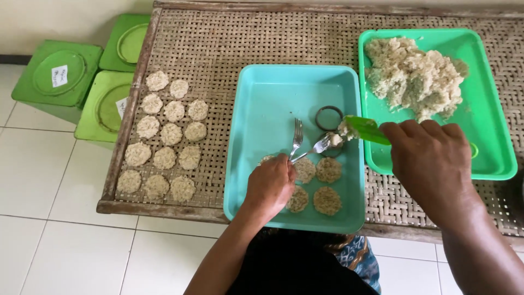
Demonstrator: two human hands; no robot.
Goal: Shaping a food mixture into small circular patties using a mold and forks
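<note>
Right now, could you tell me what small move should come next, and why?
Probably push the rice lump off the green scoop with the forks into the ring mould beneath; the left hand has the forks at the scoop's tip.

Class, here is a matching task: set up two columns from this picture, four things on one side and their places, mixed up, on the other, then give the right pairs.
Things:
1 forks
2 rice heap
3 dark ring
4 rows of flat cakes

Places:
A on the green tray
B on the bare woven mat
C in the left hand
D lying in the blue tray

Pairs: 1-C, 2-A, 3-D, 4-B
</note>
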